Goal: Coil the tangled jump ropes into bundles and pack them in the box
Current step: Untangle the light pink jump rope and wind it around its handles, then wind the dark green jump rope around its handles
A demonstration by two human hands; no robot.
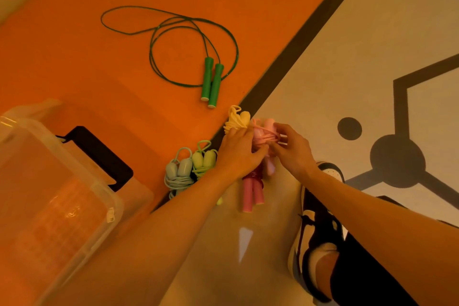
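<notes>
Shoe nearest, on pale floor at the right. At the left stands the clear box with a black handle. Between them a red bundle lies just under the left wrist, with a blue bundle and a lime bundle beside the left forearm. Above these, the left hand curls round the pink rope, gripping its handles, while the right hand pinches its wound cord between thumb and fingertips. A yellow bundle sits right at the left fingertips. Farthest, well apart from both hands, the green rope lies uncoiled on orange floor.
</notes>
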